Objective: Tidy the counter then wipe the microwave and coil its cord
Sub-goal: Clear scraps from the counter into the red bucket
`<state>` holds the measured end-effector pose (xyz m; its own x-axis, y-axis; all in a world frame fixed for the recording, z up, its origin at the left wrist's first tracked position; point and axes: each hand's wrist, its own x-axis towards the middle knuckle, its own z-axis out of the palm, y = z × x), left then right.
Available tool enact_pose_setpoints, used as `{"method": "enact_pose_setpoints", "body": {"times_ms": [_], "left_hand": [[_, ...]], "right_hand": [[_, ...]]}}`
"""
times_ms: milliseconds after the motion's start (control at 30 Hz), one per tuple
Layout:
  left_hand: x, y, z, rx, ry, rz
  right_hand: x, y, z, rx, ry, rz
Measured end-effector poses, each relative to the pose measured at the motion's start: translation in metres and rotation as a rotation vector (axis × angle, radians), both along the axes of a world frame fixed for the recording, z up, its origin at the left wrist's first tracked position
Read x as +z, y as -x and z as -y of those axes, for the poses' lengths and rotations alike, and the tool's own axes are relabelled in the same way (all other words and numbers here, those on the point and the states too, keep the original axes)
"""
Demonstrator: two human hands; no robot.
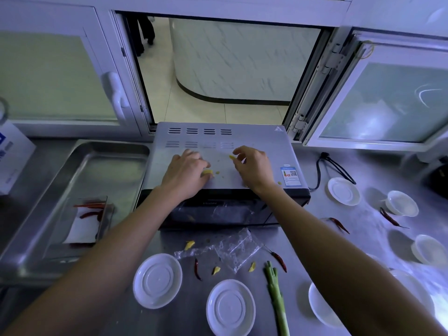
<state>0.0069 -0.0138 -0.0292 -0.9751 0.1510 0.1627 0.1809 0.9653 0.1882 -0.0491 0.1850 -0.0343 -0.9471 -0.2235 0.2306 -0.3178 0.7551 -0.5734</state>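
A silver microwave (261, 144) stands at the back of the steel counter (315, 226), its dark door facing me. Both my hands are on its top. My left hand (186, 173) lies palm down and holds yellow ginger scraps (208, 172) under its fingers. My right hand (252, 166) pinches a small yellow ginger piece (231, 157) between thumb and fingertips. Small yellow bits (217, 172) lie between the hands, another (279, 182) near the energy label. The black cord (334, 168) lies loose on the counter to the microwave's right.
A steel tray (80, 166) at left holds a clear box with red chillies (89, 214). In front of the microwave lie a plastic bag (235, 248), ginger bits (189, 244), chillies (278, 260), a scallion (276, 297) and white saucers (157, 280). White dishes (343, 191) and bowls (402, 203) stand at right.
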Motion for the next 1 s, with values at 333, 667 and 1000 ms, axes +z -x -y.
{"method": "enact_pose_setpoints", "body": {"times_ms": [333,667,1000], "left_hand": [[-0.004,0.001,-0.011,0.063,0.007,0.021],[0.0,-0.004,-0.014,-0.005,-0.123,-0.033],[0.008,0.005,-0.057,-0.217,-0.379,-0.064]], "right_hand": [[-0.008,-0.019,-0.006,0.001,0.039,-0.035],[-0.005,-0.036,-0.015,-0.031,0.07,-0.047],[0.007,-0.07,-0.059,-0.231,0.11,-0.097]]}}
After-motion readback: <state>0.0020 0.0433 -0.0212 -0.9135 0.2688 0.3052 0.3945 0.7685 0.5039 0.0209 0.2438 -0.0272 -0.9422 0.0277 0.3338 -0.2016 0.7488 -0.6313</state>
